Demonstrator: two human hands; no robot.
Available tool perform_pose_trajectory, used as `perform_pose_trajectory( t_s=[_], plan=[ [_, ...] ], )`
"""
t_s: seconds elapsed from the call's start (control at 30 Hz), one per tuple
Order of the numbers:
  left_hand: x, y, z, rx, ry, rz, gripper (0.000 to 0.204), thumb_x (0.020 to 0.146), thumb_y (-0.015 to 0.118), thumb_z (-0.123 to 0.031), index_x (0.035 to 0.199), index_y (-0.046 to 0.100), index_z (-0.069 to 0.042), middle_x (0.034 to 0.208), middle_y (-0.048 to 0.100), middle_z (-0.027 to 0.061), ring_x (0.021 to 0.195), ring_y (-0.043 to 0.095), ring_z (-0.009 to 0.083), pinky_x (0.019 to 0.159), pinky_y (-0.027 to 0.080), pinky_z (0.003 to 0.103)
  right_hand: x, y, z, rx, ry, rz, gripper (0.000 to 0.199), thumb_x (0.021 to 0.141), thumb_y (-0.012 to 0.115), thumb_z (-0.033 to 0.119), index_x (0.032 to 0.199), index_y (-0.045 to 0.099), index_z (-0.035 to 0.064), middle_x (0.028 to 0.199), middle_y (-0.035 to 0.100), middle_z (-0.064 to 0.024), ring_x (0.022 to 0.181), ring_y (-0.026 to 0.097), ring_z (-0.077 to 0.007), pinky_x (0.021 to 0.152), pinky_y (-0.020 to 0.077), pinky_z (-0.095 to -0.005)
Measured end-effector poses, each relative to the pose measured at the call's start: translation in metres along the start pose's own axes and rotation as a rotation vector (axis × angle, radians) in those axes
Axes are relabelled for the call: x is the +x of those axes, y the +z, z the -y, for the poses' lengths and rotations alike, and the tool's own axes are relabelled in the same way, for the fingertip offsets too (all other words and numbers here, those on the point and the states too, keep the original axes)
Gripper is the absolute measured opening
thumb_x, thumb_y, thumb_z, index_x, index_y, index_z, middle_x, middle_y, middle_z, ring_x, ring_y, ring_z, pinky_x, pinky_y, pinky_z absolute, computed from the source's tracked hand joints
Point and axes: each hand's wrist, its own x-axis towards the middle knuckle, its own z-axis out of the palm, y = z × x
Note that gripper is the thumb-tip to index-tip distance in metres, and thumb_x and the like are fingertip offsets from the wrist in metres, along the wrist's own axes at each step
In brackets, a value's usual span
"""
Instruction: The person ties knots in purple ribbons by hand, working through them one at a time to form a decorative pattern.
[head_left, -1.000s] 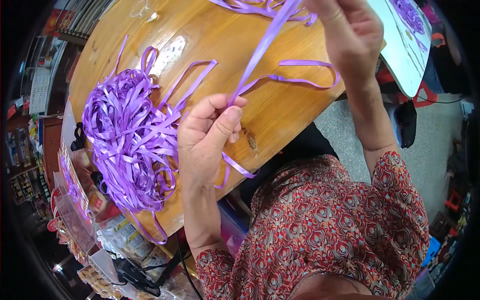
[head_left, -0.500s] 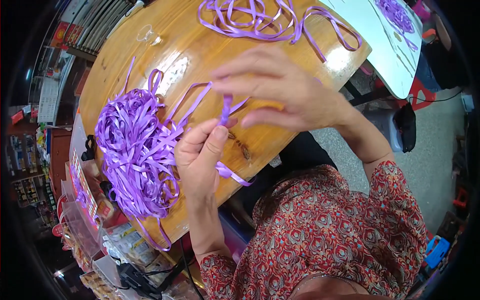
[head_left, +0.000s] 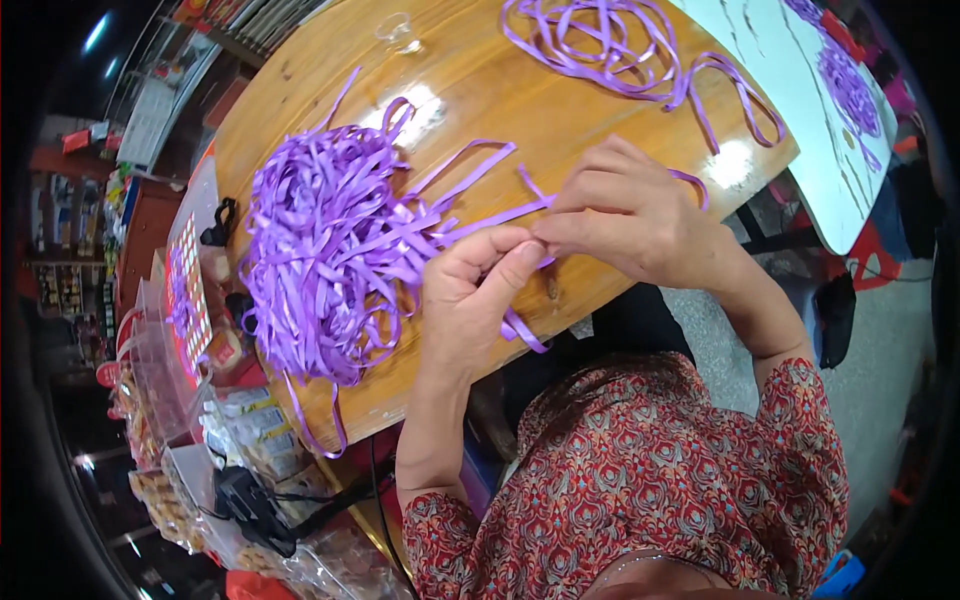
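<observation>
My left hand (head_left: 472,290) pinches a purple ribbon (head_left: 503,214) between thumb and forefinger over the table's near edge. Right against those fingertips, my right hand (head_left: 632,222) closes thumb and fingers on the same ribbon; the part between the fingers is mostly hidden. Strands run from my hands leftward into a large tangled heap of purple ribbon (head_left: 325,255). A short ribbon end hangs below my left hand, and another loop curves out behind my right hand.
The wooden table (head_left: 460,100) carries looser ribbon coils (head_left: 600,45) at its far side and a small clear object (head_left: 398,34) at the far left. A white marble-patterned table (head_left: 830,190) stands to the right. Packaged goods (head_left: 262,430) crowd the left edge.
My right hand, raised and spread before, has come down and closed beside my left fingertips. The whole scene has shifted rightward in view as the head turned.
</observation>
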Motion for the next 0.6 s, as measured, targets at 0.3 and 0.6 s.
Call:
perform_pose_trajectory(
  t_s=[0.3, 0.6],
  plan=[
    [-0.008, 0.008, -0.004, -0.307, 0.128, -0.024, 0.016, 0.091, 0.056, -0.008, 0.103, 0.062, 0.001, 0.093, 0.065, 0.0042, 0.083, 0.058, 0.0072, 0.075, 0.046, 0.021, 0.006, 0.021, 0.015, 0.433, 0.221, -0.025, 0.038, 0.073, 0.073, 0.015, 0.106, 0.063, 0.0, 0.097, 0.062, -0.0119, 0.084, 0.059, -0.0265, 0.073, 0.0451, -0.0367],
    [-0.016, 0.005, -0.012, 0.096, 0.264, -0.102, 0.017, 0.088, 0.061, -0.01, 0.101, 0.062, 0.001, 0.093, 0.064, 0.0053, 0.076, 0.058, 0.008, 0.065, 0.046, 0.022, -0.001, 0.028, 0.023, 0.624, 0.365, -0.189, 0.019, 0.076, 0.064, -0.006, 0.095, 0.062, -0.0009, 0.087, 0.062, -0.0117, 0.076, 0.059, -0.0236, 0.069, 0.0449, -0.0338]
  ],
)
